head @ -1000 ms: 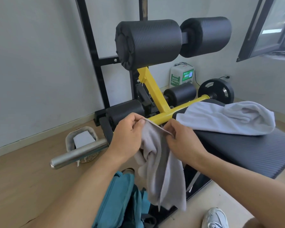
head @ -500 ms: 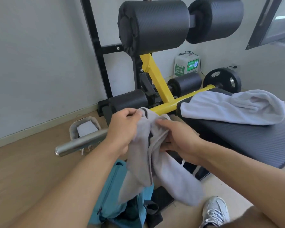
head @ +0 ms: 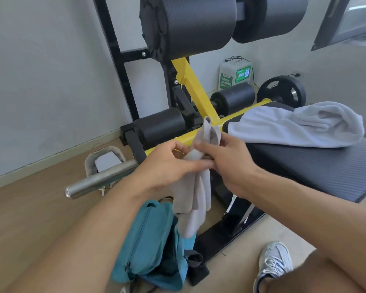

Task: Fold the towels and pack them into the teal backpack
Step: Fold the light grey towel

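Both hands bunch the grey towel [head: 195, 187] above the teal backpack [head: 148, 240].
Left hand [head: 167, 166] and right hand [head: 226, 157] grip it closer together than before, with less cloth hanging.

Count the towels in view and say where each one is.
2. A small grey towel hangs from both hands, the left hand and right hand, above the teal backpack. A larger white towel lies on the black bench pad. More may be inside the backpack.

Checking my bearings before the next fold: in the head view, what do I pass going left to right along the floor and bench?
Steel bar end → small grey basket → teal backpack → grey towel held by both hands → white towel on the black bench pad.
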